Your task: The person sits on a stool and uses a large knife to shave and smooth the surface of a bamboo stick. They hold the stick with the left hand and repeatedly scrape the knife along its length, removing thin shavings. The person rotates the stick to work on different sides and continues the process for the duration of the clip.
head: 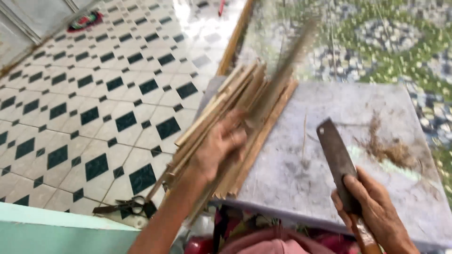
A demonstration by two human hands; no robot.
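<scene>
My left hand (217, 146) grips a bundle of split bamboo strips (234, 106) lying slanted over the left edge of a grey stone slab (325, 136). The strips are blurred, one thin strip pointing up toward the top of the view. My right hand (376, 211) holds a flat dark cleaver blade (335, 157) by its wooden handle, the blade pointing up-left above the slab's lower right part.
Brown fibre shavings (388, 148) lie on the slab's right side. Black scissors (123, 206) rest on the black-and-white tiled floor (94, 94) at lower left. A mosaic-patterned surface (376, 37) lies beyond the slab. A pale green ledge (56, 233) fills the bottom left.
</scene>
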